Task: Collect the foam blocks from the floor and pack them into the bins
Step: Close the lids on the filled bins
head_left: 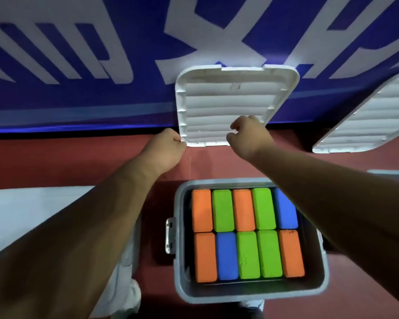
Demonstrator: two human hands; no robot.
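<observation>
In the grey bin (179, 268) on the red floor (74, 162), ten foam blocks (248, 254) lie packed flat in two rows of five. The far row runs orange, green, orange, green, blue, and the near row runs orange, blue, green, green, orange. A metal latch (170, 236) sits on the bin's left wall. Beyond the bin, a white ribbed lid (228, 100) leans against a blue banner (78, 49) with large white lettering. Both arms reach over the bin to this lid. The left hand (165, 150) has its fingers curled and pinches the lid's lower left corner. The right hand (249, 137) is curled in front of the lid's lower right edge; whether it actually grips the lid cannot be told. Right of the bin and farther back, a second white lid (366, 120) leans tilted against the banner. Left of the bin stands a white container (32, 215).
</observation>
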